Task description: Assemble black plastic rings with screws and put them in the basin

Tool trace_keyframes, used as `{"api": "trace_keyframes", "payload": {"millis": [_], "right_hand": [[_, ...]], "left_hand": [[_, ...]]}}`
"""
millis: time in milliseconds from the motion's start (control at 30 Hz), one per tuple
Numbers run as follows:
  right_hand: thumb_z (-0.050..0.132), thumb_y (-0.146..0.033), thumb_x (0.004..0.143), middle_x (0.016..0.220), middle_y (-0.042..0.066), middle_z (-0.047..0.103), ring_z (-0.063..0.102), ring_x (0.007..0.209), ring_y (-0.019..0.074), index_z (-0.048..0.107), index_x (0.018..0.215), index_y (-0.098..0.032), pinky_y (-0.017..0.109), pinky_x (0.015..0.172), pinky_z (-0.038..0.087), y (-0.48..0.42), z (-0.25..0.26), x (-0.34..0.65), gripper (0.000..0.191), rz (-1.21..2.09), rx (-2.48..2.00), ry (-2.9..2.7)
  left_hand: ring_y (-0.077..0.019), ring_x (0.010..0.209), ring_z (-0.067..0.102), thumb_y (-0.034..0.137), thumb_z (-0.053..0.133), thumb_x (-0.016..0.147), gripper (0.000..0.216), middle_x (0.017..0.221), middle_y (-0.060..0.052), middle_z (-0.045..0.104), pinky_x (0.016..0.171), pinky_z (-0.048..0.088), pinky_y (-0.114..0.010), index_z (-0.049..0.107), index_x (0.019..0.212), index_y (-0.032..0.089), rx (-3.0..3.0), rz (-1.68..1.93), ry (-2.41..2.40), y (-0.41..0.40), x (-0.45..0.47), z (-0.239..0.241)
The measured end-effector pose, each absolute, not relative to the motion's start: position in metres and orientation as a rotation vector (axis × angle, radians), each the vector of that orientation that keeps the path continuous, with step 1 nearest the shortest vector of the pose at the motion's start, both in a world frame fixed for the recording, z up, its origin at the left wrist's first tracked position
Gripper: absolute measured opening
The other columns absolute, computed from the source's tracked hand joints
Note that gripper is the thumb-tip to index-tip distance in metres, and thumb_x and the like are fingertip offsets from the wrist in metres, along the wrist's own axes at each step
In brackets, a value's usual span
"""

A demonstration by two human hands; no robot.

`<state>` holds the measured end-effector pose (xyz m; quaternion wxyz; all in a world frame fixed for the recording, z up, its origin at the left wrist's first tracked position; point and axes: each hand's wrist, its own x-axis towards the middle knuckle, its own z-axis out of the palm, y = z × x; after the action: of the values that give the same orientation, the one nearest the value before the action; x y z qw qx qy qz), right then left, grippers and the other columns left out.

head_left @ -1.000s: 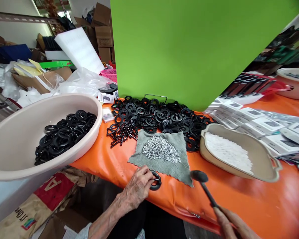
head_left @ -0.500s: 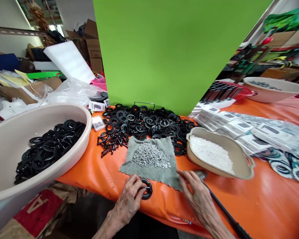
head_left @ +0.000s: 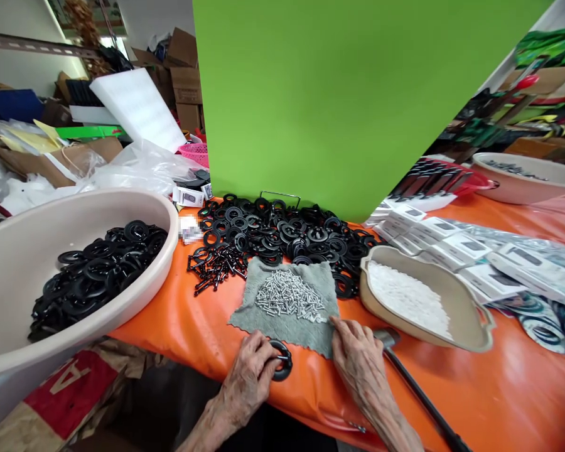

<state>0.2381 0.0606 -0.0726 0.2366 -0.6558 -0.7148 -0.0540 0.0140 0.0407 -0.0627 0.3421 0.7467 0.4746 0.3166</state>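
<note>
My left hand is closed, fingertips pinching a black ring with a short bar across its opening, just in front of the grey cloth. A pile of small silver rivets lies on that cloth, with a few white bits at its right edge. Palm down, my right hand reaches over the cloth's right edge, thumb and forefinger tips apart and nothing visible between them. Beside this hand lies a hammer with a long dark handle.
Black rings are heaped behind the cloth, next to loose black pins. A large pale tub of black rings stands left. To the right are a tan basin of white pieces and stacked white boxes. A green board rises behind.
My right hand has shifted left onto the cloth's edge, away from the hammer head. My left hand still pinches the ring. The view has turned slightly.
</note>
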Motion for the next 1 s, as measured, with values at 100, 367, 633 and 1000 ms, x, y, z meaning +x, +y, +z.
{"api": "trace_keyframes", "payload": {"millis": [100, 367, 633, 1000], "right_hand": [[0.04, -0.017, 0.084, 0.091, 0.01, 0.066, 0.056, 0.08, 0.0286, 0.064, 0.101, -0.021, 0.042, 0.067, 0.04, 0.063, -0.076, 0.233, 0.03, -0.136, -1.776, -1.987], [0.037, -0.023, 0.09, 0.084, 0.007, 0.066, 0.062, 0.081, 0.0228, 0.058, 0.096, -0.02, 0.036, 0.069, 0.044, 0.054, -0.074, 0.238, 0.022, -0.05, -1.705, -1.978], [0.038, -0.026, 0.091, 0.077, 0.005, 0.062, 0.059, 0.078, 0.025, 0.054, 0.082, -0.021, 0.037, 0.07, 0.036, 0.068, -0.075, 0.214, 0.019, -0.081, -1.761, -2.014], [0.041, -0.02, 0.083, 0.071, 0.002, 0.057, 0.055, 0.069, 0.0197, 0.047, 0.075, -0.023, 0.033, 0.065, 0.035, 0.073, -0.071, 0.218, 0.01, 0.016, -1.729, -2.065]], "left_hand": [[-0.018, 0.087, 0.054, 0.004, 0.051, 0.085, 0.018, 0.087, -0.003, 0.053, 0.08, 0.049, -0.03, 0.062, 0.086, 0.018, 1.952, 0.823, 1.245, 0.041, 0.014, -0.063], [-0.0178, 0.086, 0.054, 0.002, 0.052, 0.084, 0.019, 0.087, -0.004, 0.054, 0.081, 0.048, -0.029, 0.063, 0.088, 0.017, 1.949, 0.854, 1.234, 0.041, 0.014, -0.064], [-0.0175, 0.078, 0.055, 0.016, 0.052, 0.088, 0.012, 0.081, -0.004, 0.057, 0.074, 0.046, -0.029, 0.063, 0.082, 0.017, 1.795, 0.89, 1.335, 0.034, 0.014, -0.051], [-0.0122, 0.066, 0.052, 0.044, 0.063, 0.078, 0.03, 0.069, 0.0, 0.058, 0.066, 0.043, -0.023, 0.061, 0.076, 0.014, 1.021, 0.855, 1.165, 0.025, 0.011, -0.017]]}}
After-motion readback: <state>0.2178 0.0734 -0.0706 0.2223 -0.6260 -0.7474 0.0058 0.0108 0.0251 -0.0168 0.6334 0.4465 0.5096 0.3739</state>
